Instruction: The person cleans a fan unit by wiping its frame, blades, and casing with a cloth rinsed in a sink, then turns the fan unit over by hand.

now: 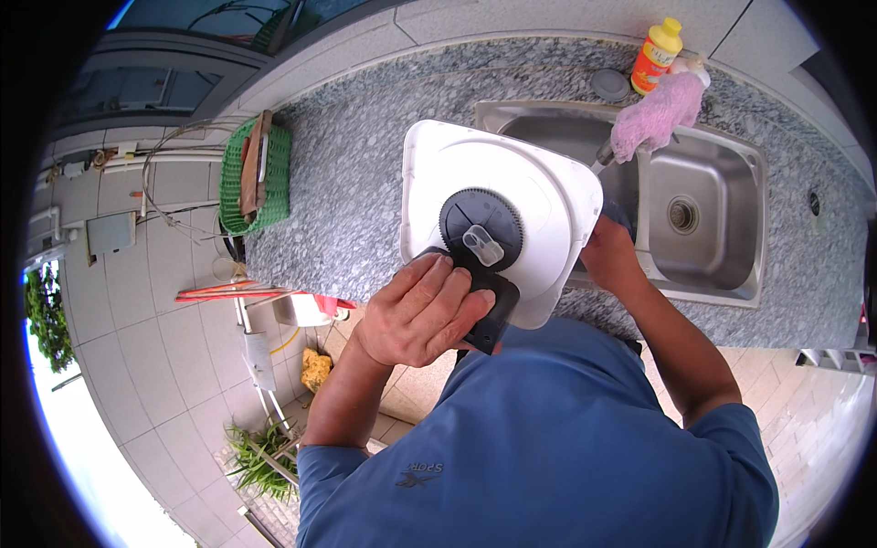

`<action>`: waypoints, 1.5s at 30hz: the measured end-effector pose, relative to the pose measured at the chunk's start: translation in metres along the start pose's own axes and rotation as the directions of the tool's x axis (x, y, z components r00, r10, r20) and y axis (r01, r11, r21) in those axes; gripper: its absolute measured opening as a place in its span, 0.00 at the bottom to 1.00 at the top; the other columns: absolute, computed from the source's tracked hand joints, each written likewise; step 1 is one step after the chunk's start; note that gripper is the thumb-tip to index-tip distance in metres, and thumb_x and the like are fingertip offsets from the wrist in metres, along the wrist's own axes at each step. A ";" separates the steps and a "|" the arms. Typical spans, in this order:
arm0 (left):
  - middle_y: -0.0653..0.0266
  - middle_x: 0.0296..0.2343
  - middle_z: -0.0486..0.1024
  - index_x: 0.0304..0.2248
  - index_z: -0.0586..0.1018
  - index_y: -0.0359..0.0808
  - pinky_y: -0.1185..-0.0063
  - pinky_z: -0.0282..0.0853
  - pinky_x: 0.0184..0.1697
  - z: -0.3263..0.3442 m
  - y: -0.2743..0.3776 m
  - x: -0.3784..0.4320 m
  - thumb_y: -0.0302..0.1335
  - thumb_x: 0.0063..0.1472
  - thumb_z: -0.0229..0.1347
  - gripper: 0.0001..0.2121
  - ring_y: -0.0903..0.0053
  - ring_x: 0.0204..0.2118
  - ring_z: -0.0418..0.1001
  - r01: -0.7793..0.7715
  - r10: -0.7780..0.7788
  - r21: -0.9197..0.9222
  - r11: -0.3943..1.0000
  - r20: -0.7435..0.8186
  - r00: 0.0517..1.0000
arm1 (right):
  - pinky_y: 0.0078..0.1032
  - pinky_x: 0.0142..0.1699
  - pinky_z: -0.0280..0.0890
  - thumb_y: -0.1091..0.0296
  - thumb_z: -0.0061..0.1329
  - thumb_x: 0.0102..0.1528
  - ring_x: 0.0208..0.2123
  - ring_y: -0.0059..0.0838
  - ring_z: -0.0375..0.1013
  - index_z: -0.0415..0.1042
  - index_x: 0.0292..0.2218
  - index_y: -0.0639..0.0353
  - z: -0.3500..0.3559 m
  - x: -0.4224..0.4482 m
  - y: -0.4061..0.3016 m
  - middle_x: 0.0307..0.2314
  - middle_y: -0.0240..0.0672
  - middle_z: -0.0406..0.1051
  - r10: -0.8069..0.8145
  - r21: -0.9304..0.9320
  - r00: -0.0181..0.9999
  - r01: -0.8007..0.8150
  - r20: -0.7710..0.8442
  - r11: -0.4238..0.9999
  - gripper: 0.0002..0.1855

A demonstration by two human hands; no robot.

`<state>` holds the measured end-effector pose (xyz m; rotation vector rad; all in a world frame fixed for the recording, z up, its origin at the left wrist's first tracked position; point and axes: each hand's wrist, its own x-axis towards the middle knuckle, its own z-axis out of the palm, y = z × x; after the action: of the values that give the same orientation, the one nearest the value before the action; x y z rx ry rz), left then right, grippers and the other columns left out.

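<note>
A white plastic housing [425,171] with rounded corners is held tilted in front of my body, partly over the left sink basin. On it sits a black toothed gear wheel [459,205] with a translucent plastic piece [485,245] at its centre. My left hand [425,312] grips the black plastic block [503,301] at the housing's lower edge, fingers curled over it. My right hand [610,250] is at the housing's right edge, over the sink's near side; its fingertips are hidden behind the housing, so its hold cannot be made out.
A double stainless steel sink [754,226] is set into the granite counter [329,185]. A pink cloth [654,120] hangs over the faucet. Behind stand a yellow and orange bottle [654,61] and a grey round lid [610,85]. A green basket [277,171] sits at the counter's left end.
</note>
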<state>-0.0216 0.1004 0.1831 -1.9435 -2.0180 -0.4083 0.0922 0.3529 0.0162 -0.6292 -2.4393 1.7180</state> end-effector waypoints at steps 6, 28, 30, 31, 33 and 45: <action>0.63 0.31 0.72 0.39 0.80 0.38 0.71 0.77 0.40 -0.002 0.001 0.001 0.33 0.53 0.60 0.14 0.66 0.35 0.77 -0.050 0.050 0.008 0.999 -0.090 0.995 | 0.29 0.35 0.70 0.64 0.57 0.53 0.28 0.36 0.77 0.76 0.33 0.63 0.006 0.005 0.023 0.26 0.44 0.76 -0.255 -0.160 0.967 0.254 0.010 0.954 0.11; 0.64 0.30 0.60 0.35 0.82 0.35 0.71 0.78 0.39 0.007 0.006 0.002 0.50 0.53 0.62 0.24 0.67 0.33 0.77 -0.015 0.024 0.072 0.997 -0.130 0.991 | 0.34 0.34 0.69 0.64 0.57 0.52 0.28 0.43 0.76 0.75 0.29 0.62 0.016 -0.003 0.041 0.25 0.44 0.74 -0.153 -0.153 0.985 0.164 0.081 0.974 0.10; 0.64 0.30 0.60 0.35 0.82 0.34 0.71 0.78 0.39 0.007 0.007 0.003 0.51 0.52 0.62 0.24 0.67 0.33 0.77 -0.020 0.030 0.075 0.997 -0.139 0.990 | 0.34 0.33 0.69 0.64 0.57 0.52 0.28 0.43 0.76 0.75 0.29 0.62 0.019 -0.003 0.047 0.25 0.44 0.74 -0.178 -0.162 0.980 0.190 0.083 0.968 0.10; 0.65 0.29 0.60 0.34 0.82 0.34 0.71 0.78 0.38 0.005 0.008 0.004 0.47 0.53 0.63 0.22 0.67 0.32 0.77 -0.015 0.023 0.057 0.998 -0.133 0.991 | 0.34 0.33 0.69 0.64 0.56 0.52 0.28 0.43 0.76 0.75 0.29 0.62 0.020 -0.002 0.050 0.25 0.44 0.74 -0.197 -0.166 0.977 0.209 0.086 0.964 0.10; 0.65 0.28 0.60 0.34 0.82 0.34 0.71 0.78 0.38 0.004 0.008 0.005 0.44 0.54 0.64 0.19 0.67 0.32 0.77 -0.012 0.016 0.038 0.999 -0.126 0.992 | 0.35 0.33 0.69 0.64 0.56 0.52 0.28 0.44 0.76 0.75 0.29 0.62 0.022 -0.002 0.055 0.26 0.44 0.74 -0.215 -0.169 0.973 0.227 0.088 0.959 0.10; 0.67 0.24 0.64 0.31 0.80 0.33 0.69 0.80 0.38 0.006 0.006 0.002 0.53 0.42 0.69 0.29 0.66 0.32 0.78 -0.095 0.099 0.063 0.993 -0.061 0.993 | 0.36 0.34 0.70 0.65 0.55 0.52 0.29 0.45 0.76 0.75 0.29 0.62 0.028 -0.003 0.069 0.27 0.46 0.75 -0.252 -0.180 0.963 0.266 0.095 0.947 0.09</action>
<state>-0.0162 0.1051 0.1788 -1.9572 -1.8664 -0.3766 0.1056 0.3470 -0.0571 -0.2486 -2.6178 1.4414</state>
